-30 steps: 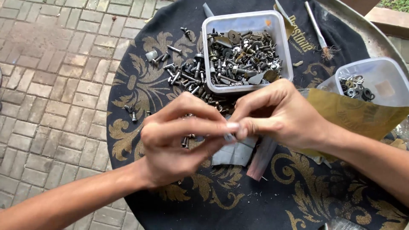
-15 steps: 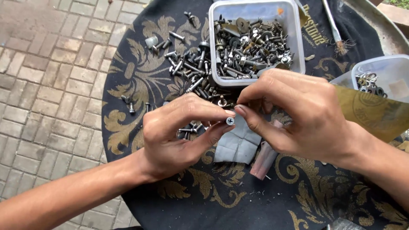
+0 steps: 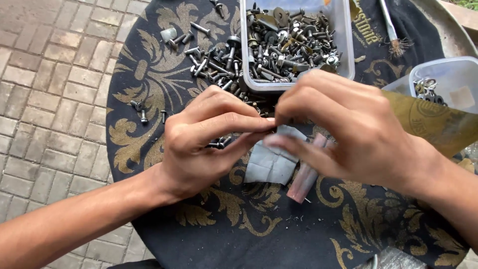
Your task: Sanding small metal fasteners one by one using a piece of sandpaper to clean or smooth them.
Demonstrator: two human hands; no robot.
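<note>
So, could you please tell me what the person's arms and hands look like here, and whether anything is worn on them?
Both are bare: the left hand and right hand wear no gloves, rings or watch, and no sleeve covers either forearm as far as the frame shows. Fingernails are short and unpainted.

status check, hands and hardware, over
Left hand and right hand pinch fingertips together, item hidden. Grey sandpaper scrap beneath. Loose screws and full hardware tub behind.

matt black-and-gold cloth [image 3: 164,74], clear plastic tub [image 3: 343,45], dull metal screws [image 3: 289,45]
</note>
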